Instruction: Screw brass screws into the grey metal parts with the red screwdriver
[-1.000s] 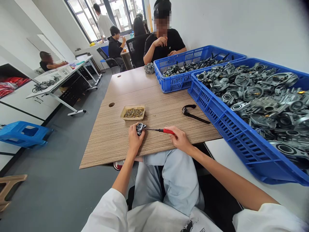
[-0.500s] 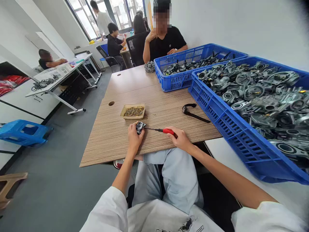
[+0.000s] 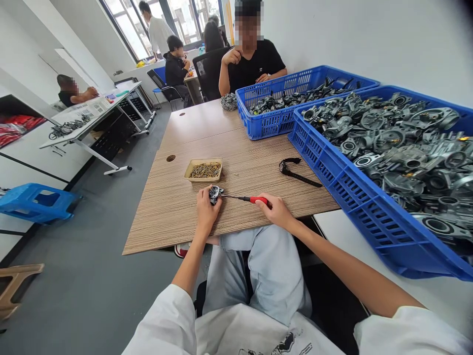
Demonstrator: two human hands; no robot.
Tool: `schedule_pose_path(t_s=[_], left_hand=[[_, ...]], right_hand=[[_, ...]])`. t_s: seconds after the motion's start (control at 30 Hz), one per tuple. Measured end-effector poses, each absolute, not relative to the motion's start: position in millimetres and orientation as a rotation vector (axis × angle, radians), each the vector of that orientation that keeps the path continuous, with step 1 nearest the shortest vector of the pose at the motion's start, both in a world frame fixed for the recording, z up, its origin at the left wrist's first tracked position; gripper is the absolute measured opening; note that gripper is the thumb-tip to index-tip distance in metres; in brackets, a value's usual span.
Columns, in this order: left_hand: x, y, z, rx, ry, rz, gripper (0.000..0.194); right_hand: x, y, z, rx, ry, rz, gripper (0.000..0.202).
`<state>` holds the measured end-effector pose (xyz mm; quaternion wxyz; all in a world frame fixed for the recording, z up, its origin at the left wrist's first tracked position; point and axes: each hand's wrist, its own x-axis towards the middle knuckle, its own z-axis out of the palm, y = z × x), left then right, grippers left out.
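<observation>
My left hand [image 3: 207, 208] grips a small grey metal casting [image 3: 215, 194] near the table's front edge, fingers closed round it. In my right hand [image 3: 277, 211] is the red handle of a screwdriver [image 3: 256, 199]. Its thin dark shaft points left, and the tip meets the right side of the casting; exactly where it sits is too small to make out. Just beyond the casting stands a cream tray [image 3: 187, 176] full of small brass-coloured and silver screws. One loose screw [image 3: 235, 173] lies to the right of that tray.
A black wristwatch [image 3: 291, 172] lies on the wooden table [image 3: 155, 217]. Two blue crates of metal castings stand at the right, a near crate [image 3: 354, 217] and a far crate [image 3: 264, 129]. Across the table sits a person in black [image 3: 266, 61], beside a heap of small parts [image 3: 229, 102].
Both my hands, the casting and the screwdriver stay almost in place. My right-hand fingers have shifted slightly on the handle. Across the table, the person's raised hand has lowered a little.
</observation>
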<state>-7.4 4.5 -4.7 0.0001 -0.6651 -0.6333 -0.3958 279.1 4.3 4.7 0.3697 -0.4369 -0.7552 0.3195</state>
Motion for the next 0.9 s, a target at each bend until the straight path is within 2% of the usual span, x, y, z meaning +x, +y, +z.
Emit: schedule_pose_path(t_s=[0.9], left_hand=[[-6.5,4.9,-5.5,-2.084,-1.978,-1.264,0.042]], right_hand=[[277.4,6.9,11.1,-1.172,-1.91,0.845,0.044]])
